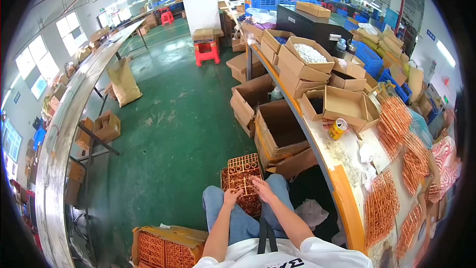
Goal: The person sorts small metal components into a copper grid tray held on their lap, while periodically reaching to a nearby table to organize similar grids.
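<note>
A copper-coloured lattice frame with rows of rings (pixel 244 164) is held up between my knees. My left hand (pixel 231 197) pinches its near left corner. The fingers of my right hand (pixel 264 189) close on its near right side. Beneath the frame stands a container heaped with small copper-coloured pieces (pixel 251 205); the frame and my hands hide part of it. I cannot make out single pieces in the heap.
Beside my left leg sits a carton of similar frames (pixel 198 238). More frames (pixel 382 208) lie stacked on the right-hand bench (pixel 342 154), near a yellow can (pixel 337 129) and open cardboard trays (pixel 345 105). An open carton (pixel 282 126) stands on the floor ahead.
</note>
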`<action>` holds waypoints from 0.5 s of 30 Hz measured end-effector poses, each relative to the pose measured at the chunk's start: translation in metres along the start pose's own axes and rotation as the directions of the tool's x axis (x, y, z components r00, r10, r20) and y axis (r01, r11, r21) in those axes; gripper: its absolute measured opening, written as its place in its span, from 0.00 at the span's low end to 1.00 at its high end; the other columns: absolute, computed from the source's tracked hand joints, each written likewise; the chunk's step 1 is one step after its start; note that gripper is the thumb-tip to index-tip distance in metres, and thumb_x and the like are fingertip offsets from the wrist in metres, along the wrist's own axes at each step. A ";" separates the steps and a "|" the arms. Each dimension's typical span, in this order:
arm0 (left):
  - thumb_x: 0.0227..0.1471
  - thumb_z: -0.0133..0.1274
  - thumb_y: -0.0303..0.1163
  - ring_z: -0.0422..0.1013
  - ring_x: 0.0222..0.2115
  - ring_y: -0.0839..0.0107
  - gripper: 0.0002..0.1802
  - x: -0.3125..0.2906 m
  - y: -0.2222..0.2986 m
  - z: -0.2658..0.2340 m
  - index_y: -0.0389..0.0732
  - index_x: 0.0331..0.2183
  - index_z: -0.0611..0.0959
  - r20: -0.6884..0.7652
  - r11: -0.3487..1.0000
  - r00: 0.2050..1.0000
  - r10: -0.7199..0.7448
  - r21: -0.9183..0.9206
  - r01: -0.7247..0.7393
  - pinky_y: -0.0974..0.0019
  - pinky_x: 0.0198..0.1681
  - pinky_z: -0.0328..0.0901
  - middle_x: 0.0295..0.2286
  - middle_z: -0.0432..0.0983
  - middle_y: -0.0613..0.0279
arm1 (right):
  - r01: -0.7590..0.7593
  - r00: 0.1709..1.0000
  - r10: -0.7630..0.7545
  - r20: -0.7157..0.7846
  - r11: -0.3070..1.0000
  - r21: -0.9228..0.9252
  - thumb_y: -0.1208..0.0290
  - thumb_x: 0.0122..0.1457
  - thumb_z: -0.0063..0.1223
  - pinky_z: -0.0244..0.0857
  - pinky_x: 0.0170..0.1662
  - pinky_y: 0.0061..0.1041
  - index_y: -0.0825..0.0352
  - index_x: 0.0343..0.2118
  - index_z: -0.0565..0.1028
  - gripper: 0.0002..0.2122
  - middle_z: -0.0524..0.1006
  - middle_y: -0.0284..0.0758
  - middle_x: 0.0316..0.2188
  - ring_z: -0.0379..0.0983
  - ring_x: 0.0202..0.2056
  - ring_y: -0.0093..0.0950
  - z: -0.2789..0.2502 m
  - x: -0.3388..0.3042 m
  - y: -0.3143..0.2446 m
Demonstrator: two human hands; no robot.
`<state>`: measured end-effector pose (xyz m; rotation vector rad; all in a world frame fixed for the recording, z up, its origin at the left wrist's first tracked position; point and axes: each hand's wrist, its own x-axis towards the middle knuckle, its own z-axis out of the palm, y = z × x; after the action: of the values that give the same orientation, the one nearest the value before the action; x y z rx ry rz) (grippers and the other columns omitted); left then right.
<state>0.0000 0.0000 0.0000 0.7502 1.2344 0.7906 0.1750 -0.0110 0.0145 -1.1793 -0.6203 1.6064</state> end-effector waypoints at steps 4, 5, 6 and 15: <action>0.37 0.62 0.29 0.66 0.17 0.78 0.17 -0.001 0.001 0.001 0.38 0.32 0.74 -0.041 0.996 0.999 0.024 0.088 -0.020 0.75 0.17 0.61 0.21 0.73 0.66 | -0.183 0.982 0.151 0.116 0.915 0.360 0.66 0.56 0.44 0.62 0.47 0.25 0.67 0.45 0.65 0.15 0.68 0.37 0.45 0.65 0.47 0.28 -0.002 -0.002 -0.015; 0.36 0.62 0.29 0.66 0.17 0.78 0.17 0.000 -0.001 0.001 0.38 0.32 0.74 -0.079 0.993 0.997 -0.002 0.117 0.011 0.74 0.17 0.61 0.21 0.73 0.65 | -0.275 0.958 0.208 0.195 0.857 0.436 0.66 0.56 0.44 0.63 0.46 0.25 0.68 0.44 0.66 0.15 0.68 0.38 0.44 0.66 0.46 0.29 -0.004 -0.002 -0.020; 0.36 0.62 0.29 0.66 0.17 0.78 0.17 0.002 -0.003 0.000 0.38 0.32 0.74 -0.075 0.993 0.997 -0.001 0.116 0.010 0.74 0.17 0.61 0.21 0.73 0.65 | -0.272 0.959 0.206 0.192 0.858 0.436 0.66 0.56 0.44 0.63 0.46 0.25 0.68 0.44 0.66 0.15 0.68 0.38 0.44 0.66 0.46 0.29 -0.007 -0.002 -0.024; 0.36 0.62 0.32 0.66 0.21 0.79 0.16 -0.009 0.007 -0.010 0.39 0.29 0.75 0.178 0.992 0.983 -0.054 0.120 0.033 0.73 0.21 0.61 0.23 0.72 0.66 | -0.248 0.968 0.239 0.073 0.951 0.182 0.73 0.54 0.46 0.70 0.36 0.27 0.70 0.33 0.68 0.07 0.74 0.42 0.33 0.73 0.35 0.31 -0.017 0.000 -0.019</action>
<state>-0.0121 -0.0036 0.0084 0.8682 1.1353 0.6045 0.1986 -0.0067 0.0230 -1.1083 -0.3514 1.8639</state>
